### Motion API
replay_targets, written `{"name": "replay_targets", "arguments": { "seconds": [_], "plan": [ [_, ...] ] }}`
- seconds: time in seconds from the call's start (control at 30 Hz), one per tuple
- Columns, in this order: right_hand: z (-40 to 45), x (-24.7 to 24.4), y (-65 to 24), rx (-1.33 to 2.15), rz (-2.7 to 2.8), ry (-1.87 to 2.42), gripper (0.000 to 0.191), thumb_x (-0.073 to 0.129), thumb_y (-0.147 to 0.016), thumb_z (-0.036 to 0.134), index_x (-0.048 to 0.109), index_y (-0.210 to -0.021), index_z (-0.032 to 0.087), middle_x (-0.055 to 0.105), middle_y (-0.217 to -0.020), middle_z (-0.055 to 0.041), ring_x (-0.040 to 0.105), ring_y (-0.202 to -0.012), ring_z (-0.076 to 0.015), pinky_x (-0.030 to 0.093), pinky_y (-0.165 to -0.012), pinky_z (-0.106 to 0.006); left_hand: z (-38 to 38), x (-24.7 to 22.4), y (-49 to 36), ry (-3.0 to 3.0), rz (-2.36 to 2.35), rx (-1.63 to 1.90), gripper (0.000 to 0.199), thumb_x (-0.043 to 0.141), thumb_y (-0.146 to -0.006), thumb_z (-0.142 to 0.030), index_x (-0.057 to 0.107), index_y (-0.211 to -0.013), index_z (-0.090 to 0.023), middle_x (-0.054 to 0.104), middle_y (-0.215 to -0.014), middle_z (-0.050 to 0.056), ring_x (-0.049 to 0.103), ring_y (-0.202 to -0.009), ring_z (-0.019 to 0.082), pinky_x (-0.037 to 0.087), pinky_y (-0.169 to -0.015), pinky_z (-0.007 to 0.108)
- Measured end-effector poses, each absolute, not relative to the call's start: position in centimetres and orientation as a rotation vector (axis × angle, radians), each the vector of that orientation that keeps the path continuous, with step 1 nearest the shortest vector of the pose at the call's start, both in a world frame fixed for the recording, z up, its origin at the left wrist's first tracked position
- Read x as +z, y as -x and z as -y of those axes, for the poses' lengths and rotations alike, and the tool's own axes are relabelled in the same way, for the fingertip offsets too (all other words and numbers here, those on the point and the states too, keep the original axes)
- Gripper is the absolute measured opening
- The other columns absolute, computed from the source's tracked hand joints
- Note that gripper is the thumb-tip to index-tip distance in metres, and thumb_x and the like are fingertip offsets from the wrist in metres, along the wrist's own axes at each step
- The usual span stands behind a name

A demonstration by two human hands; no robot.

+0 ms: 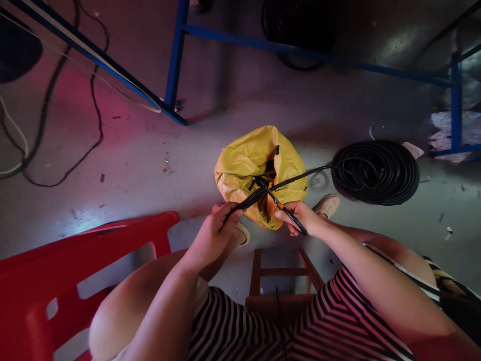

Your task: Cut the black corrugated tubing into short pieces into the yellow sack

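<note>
The left hand [224,218] gripped the black tube [296,177], which ran close by the scissors [278,202] in the right hand [298,215], and a steady hold seemed best, though the blades [269,191] were hard to see.

The sack [240,155] is yellow. The coil [398,173] and cable [300,176] are black. The scissors [295,218] have black-and-orange handles. The chair [112,250] is red; the frame [240,37] is blue. The clothing [225,321] bears black-and-white stripes. The shoes [327,205] are beige. The stool [283,272] is brown.
</note>
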State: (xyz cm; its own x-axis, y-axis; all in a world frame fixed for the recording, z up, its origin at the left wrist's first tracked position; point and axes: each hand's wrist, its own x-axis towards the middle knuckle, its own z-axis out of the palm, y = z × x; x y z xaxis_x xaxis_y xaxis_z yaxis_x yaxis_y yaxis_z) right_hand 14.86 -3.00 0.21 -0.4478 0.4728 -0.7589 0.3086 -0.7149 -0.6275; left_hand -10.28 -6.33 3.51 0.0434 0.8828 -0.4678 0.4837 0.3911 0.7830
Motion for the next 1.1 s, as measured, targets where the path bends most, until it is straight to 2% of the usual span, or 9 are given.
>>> {"name": "replay_targets", "arguments": {
  "seconds": [0.1,0.23,0.33,0.4,0.5,0.57,0.73,0.97,1.1],
  "plan": [
    [3.1,0.2,-15.0,2.299,1.123,1.589,0.064,0.081,-0.066,0.076,0.049,-0.067,0.021,0.052,-0.042,0.0072,0.048,-0.036,-0.0086,0.044,-0.041,-0.021,6.2,3.7,10.4,-1.255,-1.597,0.481,0.035,0.051,-0.096,-0.048,0.068,-0.101,-0.018,0.074,-0.094,0.007,0.068,-0.089,0.022,0.054,-0.084,0.034],
    [2.8,1.1,-15.1,2.119,1.125,1.509,0.063,0.075,-0.075,0.077,0.052,-0.064,0.019,0.056,-0.047,0.0034,0.054,-0.043,-0.0101,0.047,-0.049,-0.023,6.1,4.2,9.8,-1.331,-1.535,0.499,0.032,0.05,-0.098,-0.043,0.069,-0.095,-0.018,0.073,-0.09,0.006,0.067,-0.086,0.021,0.054,-0.082,0.032],
    [2.4,2.1,-15.0,2.043,1.033,1.365,0.058,0.076,-0.078,0.074,0.063,-0.079,0.017,0.07,-0.066,-0.0023,0.061,-0.055,-0.0119,0.051,-0.057,-0.024,6.3,4.8,8.8,-1.373,-1.401,0.471,0.031,0.051,-0.1,-0.041,0.07,-0.099,-0.017,0.073,-0.088,0.005,0.066,-0.083,0.019,0.053,-0.08,0.03],
    [2.2,2.7,-14.8,2.031,0.956,1.302,0.054,0.084,-0.075,0.065,0.066,-0.092,0.017,0.073,-0.075,-0.0023,0.065,-0.061,-0.013,0.053,-0.062,-0.025,6.5,5.1,8.0,-1.359,-1.31,0.456,0.032,0.051,-0.101,-0.041,0.07,-0.105,-0.016,0.074,-0.09,0.005,0.066,-0.082,0.018,0.053,-0.077,0.028],
    [2.2,3.4,-14.6,2.018,0.904,1.331,0.047,0.092,-0.069,0.052,0.066,-0.089,0.018,0.066,-0.066,0.0025,0.062,-0.057,-0.0128,0.055,-0.062,-0.027,6.5,5.5,7.3,-1.336,-1.25,0.465,0.034,0.05,-0.103,-0.042,0.069,-0.113,-0.016,0.074,-0.091,0.005,0.066,-0.082,0.019,0.053,-0.075,0.028],
    [2.1,3.9,-14.8,2.009,0.892,1.345,0.043,0.092,-0.068,0.049,0.064,-0.082,0.019,0.06,-0.059,0.005,0.057,-0.053,-0.012,0.058,-0.064,-0.03,6.4,5.5,7.3,-1.366,-1.267,0.466,0.033,0.052,-0.102,-0.043,0.07,-0.111,-0.016,0.073,-0.088,0.005,0.065,-0.082,0.02,0.052,-0.075,0.029],
    [1.3,5.2,-15.9,1.925,0.844,1.331,0.041,0.088,-0.073,0.05,0.061,-0.084,0.021,0.054,-0.055,0.0071,0.051,-0.051,-0.0114,0.06,-0.068,-0.033,5.7,5.0,7.7,-1.458,-1.23,0.416,0.033,0.053,-0.1,-0.045,0.068,-0.089,-0.017,0.068,-0.08,0.004,0.06,-0.076,0.018,0.049,-0.072,0.029],
    [0.2,4.9,-18.1,1.454,1.107,1.564,0.05,0.067,-0.088,0.07,0.061,-0.084,0.021,0.058,-0.064,-0.0001,0.055,-0.059,-0.0158,0.055,-0.069,-0.034,5.1,4.8,8.3,-1.355,-1.423,0.565,0.037,0.049,-0.101,-0.05,0.066,-0.092,-0.018,0.068,-0.08,0.003,0.06,-0.075,0.017,0.05,-0.074,0.028],
    [1.3,4.6,-18.6,1.635,1.276,1.579,0.057,0.063,-0.087,0.077,0.059,-0.086,0.021,0.057,-0.068,-0.0003,0.054,-0.064,-0.0167,0.048,-0.067,-0.032,4.9,5.0,8.7,-1.277,-1.41,0.622,0.033,0.05,-0.101,-0.047,0.066,-0.096,-0.018,0.068,-0.083,0.003,0.061,-0.078,0.017,0.05,-0.073,0.026]
  ]
}}
